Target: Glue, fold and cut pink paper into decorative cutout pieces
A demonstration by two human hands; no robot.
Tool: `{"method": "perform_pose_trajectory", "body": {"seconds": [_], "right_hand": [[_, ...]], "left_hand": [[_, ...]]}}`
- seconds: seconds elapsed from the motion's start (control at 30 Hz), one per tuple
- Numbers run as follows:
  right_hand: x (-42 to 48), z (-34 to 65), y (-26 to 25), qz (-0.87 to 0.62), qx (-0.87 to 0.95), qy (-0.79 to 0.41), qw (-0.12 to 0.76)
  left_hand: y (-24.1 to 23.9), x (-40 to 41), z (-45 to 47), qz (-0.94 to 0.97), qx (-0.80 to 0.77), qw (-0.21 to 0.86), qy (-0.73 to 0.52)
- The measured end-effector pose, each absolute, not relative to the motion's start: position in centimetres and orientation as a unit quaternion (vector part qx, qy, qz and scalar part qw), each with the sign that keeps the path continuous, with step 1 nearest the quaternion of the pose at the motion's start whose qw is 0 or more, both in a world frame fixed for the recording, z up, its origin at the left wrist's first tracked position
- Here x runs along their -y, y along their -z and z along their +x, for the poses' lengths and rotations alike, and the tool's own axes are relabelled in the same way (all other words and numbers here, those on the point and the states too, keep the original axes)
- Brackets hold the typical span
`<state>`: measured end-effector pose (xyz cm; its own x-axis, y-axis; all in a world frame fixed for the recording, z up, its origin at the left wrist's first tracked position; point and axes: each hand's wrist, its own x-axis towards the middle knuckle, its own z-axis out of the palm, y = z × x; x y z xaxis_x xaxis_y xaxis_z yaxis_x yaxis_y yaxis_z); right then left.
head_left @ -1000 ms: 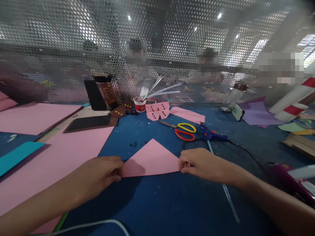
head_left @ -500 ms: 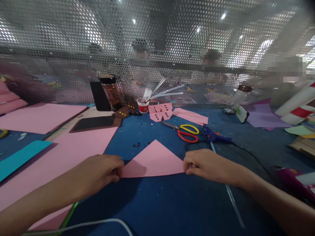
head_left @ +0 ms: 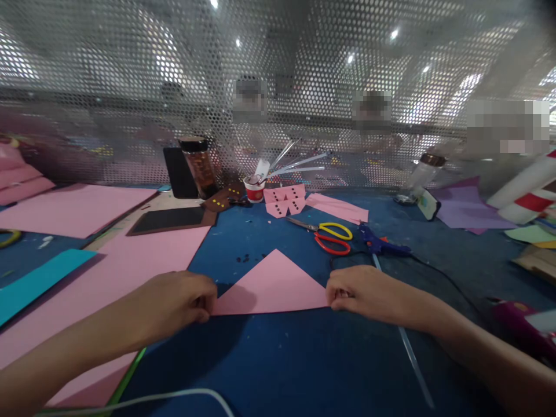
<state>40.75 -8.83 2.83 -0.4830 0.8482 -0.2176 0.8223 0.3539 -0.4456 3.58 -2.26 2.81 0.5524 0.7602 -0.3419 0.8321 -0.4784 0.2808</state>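
A triangular piece of pink paper (head_left: pixel 273 286) lies on the blue table, its peak pointing away from me and its long straight edge towards me. My left hand (head_left: pixel 182 298) is closed on its left corner. At the right corner, my right hand (head_left: pixel 358 292) pinches the paper between thumb and fingers. Both corners are hidden under my fingertips. Beyond the paper lie scissors (head_left: pixel 332 238) with one yellow and one red handle. A blue glue gun (head_left: pixel 382 242) rests just past my right hand, with a clear glue stick (head_left: pixel 410 353) passing beneath that forearm.
Large pink sheets (head_left: pixel 165 249) and a turquoise strip (head_left: pixel 41 281) cover the left side. A paper cup (head_left: pixel 254 190) holding glue sticks, a dotted pink cutout (head_left: pixel 284 201) and a lidded jar (head_left: pixel 200 168) stand near the perforated metal screen (head_left: pixel 304 75). Several people show behind it.
Both hands stay closed on the triangle's corners. The whole view has shifted down very slightly; nothing else has visibly moved.
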Motion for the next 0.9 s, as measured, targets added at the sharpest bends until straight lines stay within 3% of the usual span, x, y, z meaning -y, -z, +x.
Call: {"method": "perform_pose_trajectory", "body": {"seconds": [0.9], "right_hand": [[8.5, 40.5, -3.3, -0.529, 0.808, -0.26, 0.004]], "left_hand": [[-2.2, 0.7, 3.1, 0.844, -0.463, 0.261, 0.079]]}}
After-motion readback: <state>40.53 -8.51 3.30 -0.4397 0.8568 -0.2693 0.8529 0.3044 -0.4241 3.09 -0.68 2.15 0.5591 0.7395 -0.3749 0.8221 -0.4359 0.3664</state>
